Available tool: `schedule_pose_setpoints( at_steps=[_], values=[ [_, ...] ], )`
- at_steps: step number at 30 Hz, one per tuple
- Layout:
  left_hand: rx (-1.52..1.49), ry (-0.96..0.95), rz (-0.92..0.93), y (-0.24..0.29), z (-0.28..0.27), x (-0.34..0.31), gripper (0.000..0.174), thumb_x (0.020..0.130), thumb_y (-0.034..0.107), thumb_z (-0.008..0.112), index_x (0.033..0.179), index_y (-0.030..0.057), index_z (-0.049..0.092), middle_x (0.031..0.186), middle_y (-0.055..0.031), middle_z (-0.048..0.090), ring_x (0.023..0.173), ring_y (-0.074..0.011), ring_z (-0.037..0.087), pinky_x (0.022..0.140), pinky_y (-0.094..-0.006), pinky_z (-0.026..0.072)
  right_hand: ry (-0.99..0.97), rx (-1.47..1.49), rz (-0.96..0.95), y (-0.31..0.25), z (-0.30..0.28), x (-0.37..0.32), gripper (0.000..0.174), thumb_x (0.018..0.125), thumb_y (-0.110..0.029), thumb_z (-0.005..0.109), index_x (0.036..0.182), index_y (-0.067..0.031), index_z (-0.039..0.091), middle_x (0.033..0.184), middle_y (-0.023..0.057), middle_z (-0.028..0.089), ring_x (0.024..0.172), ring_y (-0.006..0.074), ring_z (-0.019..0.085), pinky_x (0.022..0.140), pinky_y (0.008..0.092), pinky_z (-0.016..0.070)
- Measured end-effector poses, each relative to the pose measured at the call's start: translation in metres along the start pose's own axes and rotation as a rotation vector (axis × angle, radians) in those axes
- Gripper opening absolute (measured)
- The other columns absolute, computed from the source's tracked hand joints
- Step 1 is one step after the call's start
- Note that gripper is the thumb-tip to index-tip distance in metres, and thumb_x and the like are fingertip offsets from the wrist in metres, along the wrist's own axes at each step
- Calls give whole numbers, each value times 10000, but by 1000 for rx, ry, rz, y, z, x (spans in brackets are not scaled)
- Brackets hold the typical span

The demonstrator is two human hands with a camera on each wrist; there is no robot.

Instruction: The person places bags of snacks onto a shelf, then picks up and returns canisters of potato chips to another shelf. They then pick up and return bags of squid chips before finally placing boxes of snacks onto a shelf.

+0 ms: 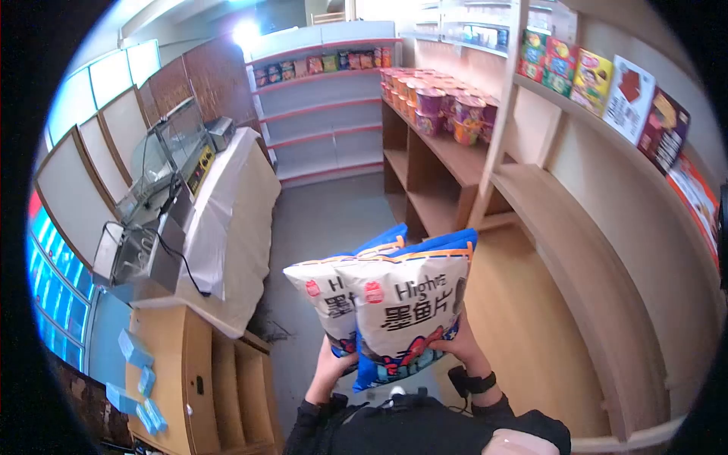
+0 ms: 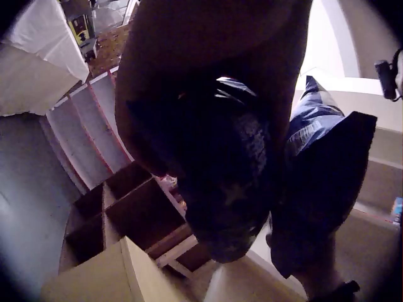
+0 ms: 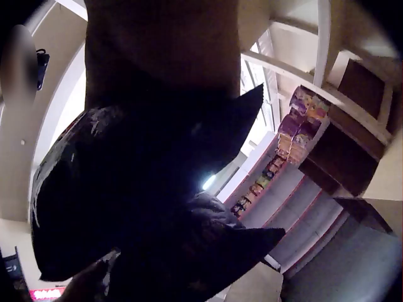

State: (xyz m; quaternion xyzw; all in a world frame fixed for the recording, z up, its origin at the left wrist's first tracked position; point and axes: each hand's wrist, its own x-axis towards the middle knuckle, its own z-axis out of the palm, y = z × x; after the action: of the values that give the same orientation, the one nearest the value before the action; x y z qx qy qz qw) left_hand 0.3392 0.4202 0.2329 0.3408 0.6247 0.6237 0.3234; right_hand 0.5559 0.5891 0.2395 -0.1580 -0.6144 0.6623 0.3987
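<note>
There's reaching room above the grey floor (image 1: pixel 326 212) between the white-draped table (image 1: pixel 244 212) and the brown wooden shelf unit (image 1: pixel 444 158), but two plump white-and-blue plastic bags (image 1: pixel 413 296) block the space right before the black-sleeved person (image 1: pixel 387 428).

Wears a matte black top (image 1: pixel 413 431) with black sleeves (image 1: pixel 307 421) ending on the bare forearms (image 1: pixel 324 381). Has a black right-wrist band (image 1: pixel 479 383), with a small dark housing (image 1: pixel 458 376) and thin dark cable (image 1: pixel 465 402) beside it.
</note>
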Motion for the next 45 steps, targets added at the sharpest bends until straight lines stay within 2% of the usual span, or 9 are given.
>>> schedule_pose_setpoints(
  at_steps=[2,11,18,25,29,30,33,37,45],
  values=[
    [-47,67,130,5,-1,40,721,596,107,727,1226,-5,396,1172,-109,534,1071,-199,505,924,-329,385,-26,6,-57,10,1,52,1040,528,-158,856,1348,-23,231,1289,121,410,1191,230,405,997,361,343],
    [0,320,-57,-40,-104,154,653,672,156,721,1239,14,429,1182,-128,547,1091,-212,516,917,-329,391,-311,-269,45,55,92,210,1034,559,-234,859,1355,-64,220,1219,131,490,1113,230,490,940,362,397],
    [20,253,-65,-28,-211,279,653,675,173,721,1240,19,432,1177,-132,550,1092,-215,517,914,-329,392,-294,-110,114,103,172,338,1039,562,-226,856,1358,-65,208,1195,126,511,1105,205,496,922,344,408],
    [43,137,-75,-9,-284,404,653,678,189,721,1241,23,435,1172,-135,554,1093,-218,519,911,-329,394,-302,-346,-79,102,234,455,1059,573,-272,856,1362,-30,192,1204,146,504,1093,213,510,928,342,409],
    [60,118,-91,-19,-302,460,653,679,199,721,1241,25,437,1169,-137,556,1094,-219,520,909,-329,395,-226,-243,101,136,237,507,1034,570,-224,855,1357,-44,209,1207,148,505,1103,213,501,935,343,404],
    [63,112,-100,-21,-305,474,653,680,201,721,1241,26,438,1168,-137,556,1094,-220,521,909,-329,396,-233,-249,135,138,236,520,993,550,-87,848,1332,-48,237,1246,88,440,1144,165,424,958,313,370],
    [110,141,-122,-31,-319,516,653,681,208,721,1241,28,439,1166,-139,557,1095,-221,521,907,-329,397,-253,-227,170,151,237,565,1001,549,-60,841,1339,-43,227,1246,87,439,1141,169,427,952,314,375],
    [205,272,-119,-4,-335,578,679,621,198,745,1214,38,457,1127,-121,576,1039,-204,548,887,-320,408,-192,-195,97,185,234,640,1014,555,-166,854,1348,-69,230,1181,126,527,1083,187,503,908,336,424],
    [-71,246,-46,40,-380,730,711,590,53,707,1236,19,413,1106,-75,566,997,-154,534,884,-297,414,-180,-116,-7,195,252,820,976,565,-127,836,1338,-75,242,1170,121,534,1046,186,531,874,323,449]
  ],
)
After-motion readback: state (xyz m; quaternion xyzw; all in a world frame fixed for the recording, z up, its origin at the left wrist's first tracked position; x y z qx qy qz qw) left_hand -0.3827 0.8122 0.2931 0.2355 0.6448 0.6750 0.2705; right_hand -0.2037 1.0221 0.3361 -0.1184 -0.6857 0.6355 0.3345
